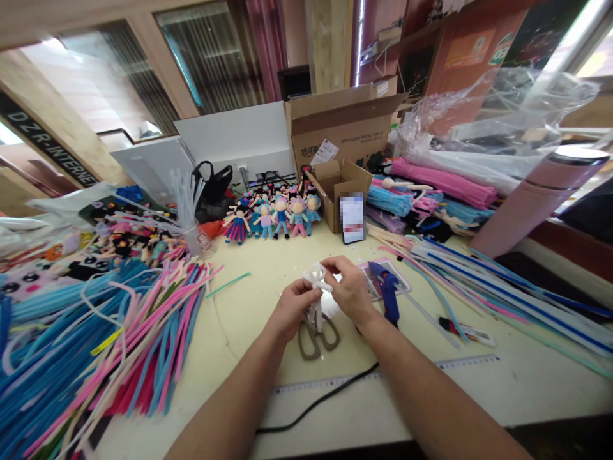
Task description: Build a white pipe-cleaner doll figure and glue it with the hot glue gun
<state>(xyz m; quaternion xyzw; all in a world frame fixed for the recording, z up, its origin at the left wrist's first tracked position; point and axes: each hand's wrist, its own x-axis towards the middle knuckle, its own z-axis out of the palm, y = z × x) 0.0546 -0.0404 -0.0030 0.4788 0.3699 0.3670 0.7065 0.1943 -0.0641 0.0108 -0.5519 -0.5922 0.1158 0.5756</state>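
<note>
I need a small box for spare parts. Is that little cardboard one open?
Open: the small cardboard box has its flaps spread upward.

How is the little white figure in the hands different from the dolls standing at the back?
The white figure is bare and plain white; the finished dolls wear colourful clothes and dark hair. The white figure is held by both hands, left hand and right hand; the dolls stand in a row on the table. Both are small with spread arms.

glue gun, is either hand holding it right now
No, the blue glue gun lies on the table beside the right hand; both hands grip a white pipe-cleaner figure.
</note>
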